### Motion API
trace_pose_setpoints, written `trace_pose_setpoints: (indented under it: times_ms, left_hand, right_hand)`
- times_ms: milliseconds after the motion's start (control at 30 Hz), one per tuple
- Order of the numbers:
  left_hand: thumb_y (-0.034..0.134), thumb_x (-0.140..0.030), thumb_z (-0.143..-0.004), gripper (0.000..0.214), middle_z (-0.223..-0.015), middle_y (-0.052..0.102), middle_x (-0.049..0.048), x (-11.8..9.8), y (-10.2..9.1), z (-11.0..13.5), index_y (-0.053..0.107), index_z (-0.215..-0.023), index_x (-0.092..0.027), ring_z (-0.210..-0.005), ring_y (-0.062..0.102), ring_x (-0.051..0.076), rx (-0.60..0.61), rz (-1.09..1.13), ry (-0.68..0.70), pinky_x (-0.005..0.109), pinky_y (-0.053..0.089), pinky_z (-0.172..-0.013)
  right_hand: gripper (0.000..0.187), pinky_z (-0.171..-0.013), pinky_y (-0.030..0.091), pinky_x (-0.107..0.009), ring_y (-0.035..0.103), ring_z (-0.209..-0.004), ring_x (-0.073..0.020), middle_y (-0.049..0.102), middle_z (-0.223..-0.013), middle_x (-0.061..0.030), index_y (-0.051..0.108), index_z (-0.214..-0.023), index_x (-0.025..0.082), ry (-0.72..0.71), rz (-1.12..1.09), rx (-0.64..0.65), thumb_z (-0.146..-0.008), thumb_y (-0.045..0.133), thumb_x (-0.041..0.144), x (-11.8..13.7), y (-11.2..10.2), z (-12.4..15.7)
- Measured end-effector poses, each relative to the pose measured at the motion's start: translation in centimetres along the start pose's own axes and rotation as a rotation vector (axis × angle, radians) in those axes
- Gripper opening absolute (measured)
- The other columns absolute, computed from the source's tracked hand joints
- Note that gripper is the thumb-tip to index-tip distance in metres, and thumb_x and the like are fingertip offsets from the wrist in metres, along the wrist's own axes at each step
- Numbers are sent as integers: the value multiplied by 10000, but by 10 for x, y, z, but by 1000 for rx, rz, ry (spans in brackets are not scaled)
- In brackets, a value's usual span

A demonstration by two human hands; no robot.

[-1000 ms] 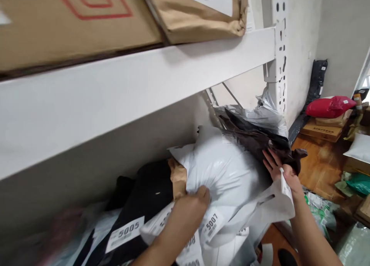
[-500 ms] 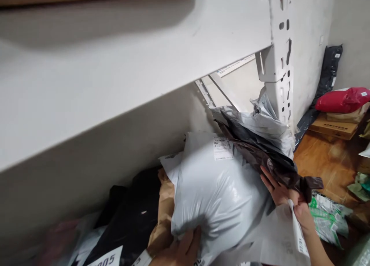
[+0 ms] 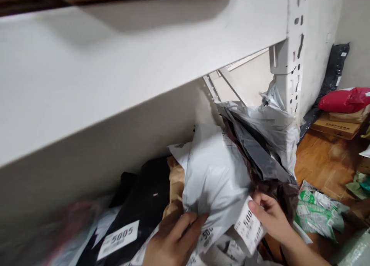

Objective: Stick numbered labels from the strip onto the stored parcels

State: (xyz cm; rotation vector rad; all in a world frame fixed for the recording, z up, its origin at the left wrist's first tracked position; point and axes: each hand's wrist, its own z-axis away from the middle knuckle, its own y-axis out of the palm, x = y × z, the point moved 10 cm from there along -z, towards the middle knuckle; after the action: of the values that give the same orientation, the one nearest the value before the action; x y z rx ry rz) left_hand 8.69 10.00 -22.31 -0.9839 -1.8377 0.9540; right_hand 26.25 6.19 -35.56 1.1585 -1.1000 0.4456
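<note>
A puffy white plastic mailer bag [image 3: 216,169] stands on the shelf in the middle of the head view. My left hand [image 3: 176,239] is closed on its lower front, fingers bent into the plastic. To the right, my right hand [image 3: 270,216] pinches a white printed label [image 3: 248,223] between thumb and fingers; I cannot tell which parcel it belongs to. Dark brown and black mailer bags [image 3: 260,158] lean just beyond that hand. On the left stand a brown paper parcel [image 3: 175,179] and a black parcel [image 3: 144,196] with a "5005" label [image 3: 118,239].
A white shelf beam [image 3: 144,65] crosses low above the parcels and meets a slotted upright post [image 3: 295,65]. At right, a green-and-white bag [image 3: 318,210] lies on the wooden floor [image 3: 320,154]. Farther off, a red parcel [image 3: 343,100] rests on a cardboard box [image 3: 332,125].
My right hand has left the dark brown bag and come down and left to the printed label. The brown and black bags stand more upright. My left hand stays on the white bag.
</note>
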Motion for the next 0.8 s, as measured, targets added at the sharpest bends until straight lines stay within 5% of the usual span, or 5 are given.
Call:
trace_pose_setpoints:
  times_ms: [167, 300, 433, 667, 800]
  left_hand:
    - [530, -154, -919, 227, -850, 685, 28, -6, -19, -9, 737, -975, -226, -751, 665, 147, -96, 117, -15, 234, 540, -691]
    - [570, -264, -902, 189, -870, 682, 10, -1, -13, -14, 716, -1015, -227, -701, 647, 122, -14, 310, -60, 222, 527, -663]
    - [558, -177, -905, 273, -924, 702, -14, 2, -5, -10, 673, -1140, -256, -720, 663, 112, 37, 189, -90, 202, 494, -603]
    - [566, -129, -934, 163, -723, 662, -26, -12, -37, 16, 696, -902, -222, -610, 608, 93, -429, 24, 108, 218, 449, -594]
    - [544, -172, -952, 231, -954, 714, 19, -11, -33, 5, 708, -1093, -255, -634, 637, 93, -318, -33, 66, 209, 460, -574]
  right_hand:
    - [628, -479, 292, -224, 282, -503, -86, 316, -518, 76, 371, -559, 223, 23, 120, -72, -676, 675, 760, -4, 28, 6]
    - [644, -459, 230, -224, 221, -504, -81, 241, -513, 81, 297, -533, 231, -84, 166, -78, -721, 647, 738, 7, 43, 9]
    - [606, -462, 214, -226, 227, -511, -81, 265, -517, 78, 312, -544, 229, -159, 187, -75, -773, 633, 689, 7, 54, 15]
    - [615, -458, 209, -224, 229, -497, -74, 280, -493, 88, 325, -543, 231, -216, 173, -153, -718, 665, 712, 8, 59, 13]
    - [616, -454, 216, -221, 250, -485, -69, 309, -480, 87, 337, -524, 225, -231, 144, -166, -697, 688, 702, 11, 66, 10]
